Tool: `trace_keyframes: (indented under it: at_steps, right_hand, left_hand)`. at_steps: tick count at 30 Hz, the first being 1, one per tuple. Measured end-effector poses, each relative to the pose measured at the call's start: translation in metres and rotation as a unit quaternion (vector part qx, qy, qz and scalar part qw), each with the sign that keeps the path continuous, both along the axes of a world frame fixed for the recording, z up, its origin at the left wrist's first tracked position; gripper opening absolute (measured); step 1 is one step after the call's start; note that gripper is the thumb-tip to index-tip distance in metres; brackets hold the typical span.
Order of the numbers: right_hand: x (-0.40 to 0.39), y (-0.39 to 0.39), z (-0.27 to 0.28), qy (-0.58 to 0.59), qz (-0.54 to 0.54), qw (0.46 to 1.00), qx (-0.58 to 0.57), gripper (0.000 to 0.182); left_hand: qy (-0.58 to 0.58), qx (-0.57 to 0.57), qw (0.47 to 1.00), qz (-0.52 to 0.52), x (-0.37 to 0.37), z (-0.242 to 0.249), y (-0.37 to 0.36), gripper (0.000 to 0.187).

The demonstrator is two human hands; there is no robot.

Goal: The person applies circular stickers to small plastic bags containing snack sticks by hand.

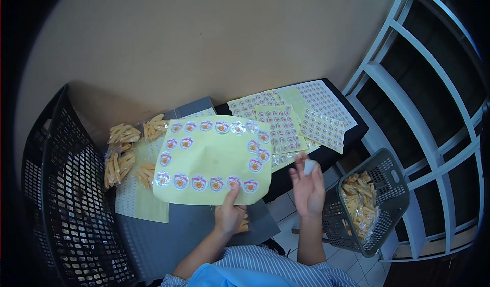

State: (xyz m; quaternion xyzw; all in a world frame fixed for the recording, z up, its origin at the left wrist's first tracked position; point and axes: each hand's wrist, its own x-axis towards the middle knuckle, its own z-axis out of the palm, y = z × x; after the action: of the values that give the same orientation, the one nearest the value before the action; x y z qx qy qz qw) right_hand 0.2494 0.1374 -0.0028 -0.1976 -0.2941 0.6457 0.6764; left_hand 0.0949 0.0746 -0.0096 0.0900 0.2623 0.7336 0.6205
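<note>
My left hand (230, 216) pinches the lower edge of a yellow backing sheet (212, 154), thumb on top. Round stickers with an orange centre run around the edges of this sheet, and its middle is bare. To the right, my right hand (308, 190) is raised palm up, with a small white piece (309, 166) between its fingertips. Behind that hand lie more sticker sheets (280, 126) on a black surface. Bags of yellow sticks (119, 167) rest left of the held sheet, on other sheets. Part of another bag shows below my left hand.
A tall black perforated basket (76, 205) stands at the left. At the lower right, a grey-green basket (393, 185) holds several bagged snacks. A grey table (153, 246) is in front of me, with a wall behind and a white metal frame (408, 103) at the right.
</note>
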Motion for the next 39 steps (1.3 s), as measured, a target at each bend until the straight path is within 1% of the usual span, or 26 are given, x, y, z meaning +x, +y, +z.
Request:
trace_keyframes:
  at_steps: [1,3,4,5,7,8,9,10,11,12,13,14,15,17,18,23,25,26,27,29,31,32,33,35,36,39]
  right_hand:
    - [-0.004,-0.001,0.0,-0.001,0.0,1.0,0.001,0.027]
    - [-0.013,-0.011,-0.006,0.018,0.221,0.974,0.036,0.037]
    - [-0.018,-0.011,-0.013,-0.015,0.248,0.968,0.024,0.048]
    - [-0.019,-0.013,-0.017,0.0,0.265,0.964,-0.007,0.055]
    - [-0.024,-0.006,-0.02,0.037,0.249,0.968,-0.006,0.057]
    - [-0.025,0.002,-0.021,-0.011,0.186,0.982,0.021,0.057]
    - [-0.024,0.014,-0.021,-0.06,0.122,0.99,0.048,0.056]
    - [-0.02,0.03,-0.023,-0.049,0.1,0.992,0.053,0.053]
    - [-0.016,0.046,-0.026,-0.055,0.066,0.995,0.042,0.049]
    - [-0.009,0.065,-0.039,-0.026,0.047,0.999,0.012,0.045]
    - [-0.003,0.081,-0.051,-0.058,0.019,0.998,-0.009,0.045]
    - [0.004,0.095,-0.064,-0.059,0.015,0.997,-0.035,0.045]
    - [0.009,0.107,-0.077,-0.059,0.011,0.996,-0.063,0.045]
    - [0.014,0.124,-0.102,-0.077,0.009,0.992,-0.1,0.045]
    - [0.017,0.129,-0.115,-0.096,0.004,0.986,-0.136,0.045]
    - [0.02,0.132,-0.127,-0.16,-0.015,0.975,-0.156,0.044]
    - [0.02,0.128,-0.123,-0.329,-0.116,0.922,-0.169,0.042]
    - [0.018,0.126,-0.126,-0.358,-0.18,0.91,-0.11,0.029]
    - [0.018,0.116,-0.13,-0.359,-0.176,0.909,-0.114,0.029]
    - [-0.003,0.066,-0.088,-0.51,-0.282,0.809,0.07,0.014]
    - [-0.028,0.011,-0.051,-0.559,-0.222,0.738,0.305,0.01]
    - [-0.034,-0.01,-0.048,-0.579,-0.208,0.683,0.394,0.011]
    - [-0.039,-0.026,-0.048,-0.591,-0.192,0.62,0.478,0.013]
    - [-0.045,-0.046,-0.056,-0.59,-0.146,0.611,0.507,0.014]
    - [-0.046,-0.05,-0.058,-0.591,-0.145,0.611,0.506,0.014]
    - [-0.047,-0.055,-0.061,-0.613,-0.158,0.599,0.49,0.017]
  left_hand:
    - [-0.001,0.001,1.0,0.0,-0.003,-0.002,0.001,0.038]
    - [0.024,0.012,1.0,-0.016,-0.008,-0.008,0.002,0.037]
    - [0.048,-0.012,0.998,-0.037,-0.011,-0.01,0.002,0.038]
    - [0.047,-0.012,0.998,-0.036,-0.012,-0.016,0.002,0.038]
    - [0.285,-0.058,0.95,-0.116,-0.015,-0.025,0.003,0.051]
    - [0.286,-0.061,0.95,-0.113,-0.018,-0.023,0.002,0.051]
    - [0.474,-0.013,0.877,-0.071,-0.022,-0.018,0.001,0.062]
    - [0.641,0.035,0.767,-0.027,-0.024,-0.013,-0.001,0.074]
    - [0.64,0.031,0.767,-0.023,-0.028,-0.011,-0.006,0.074]
    - [0.727,-0.046,0.685,0.007,-0.033,-0.011,-0.013,0.083]
    - [0.798,-0.122,0.589,0.037,-0.039,-0.013,-0.022,0.093]
    - [0.801,-0.152,0.576,0.066,-0.047,-0.028,-0.03,0.098]
    - [0.801,-0.156,0.574,0.069,-0.054,-0.036,-0.037,0.098]
    - [0.744,-0.242,0.621,-0.041,-0.061,-0.048,-0.054,0.1]
    - [0.742,-0.25,0.621,-0.045,-0.059,-0.048,-0.058,0.1]
    - [0.767,-0.199,0.606,-0.069,-0.045,-0.04,-0.061,0.101]
    - [0.766,-0.193,0.609,-0.069,-0.042,-0.039,-0.061,0.103]
    - [0.766,-0.187,0.611,-0.07,-0.041,-0.041,-0.061,0.104]
    - [0.766,-0.179,0.613,-0.071,-0.041,-0.043,-0.061,0.105]
    - [0.773,-0.174,0.607,-0.061,-0.04,-0.044,-0.061,0.102]
    - [0.74,-0.169,0.646,-0.087,-0.039,-0.045,-0.06,0.098]
    - [0.739,-0.144,0.654,-0.067,-0.038,-0.047,-0.061,0.09]
    - [0.739,-0.143,0.654,-0.07,-0.037,-0.049,-0.061,0.09]
    - [0.749,-0.1,0.652,-0.057,-0.035,-0.052,-0.061,0.086]
    - [0.766,-0.081,0.636,-0.038,-0.035,-0.056,-0.062,0.078]
    - [0.775,-0.083,0.624,-0.05,-0.036,-0.054,-0.062,0.076]
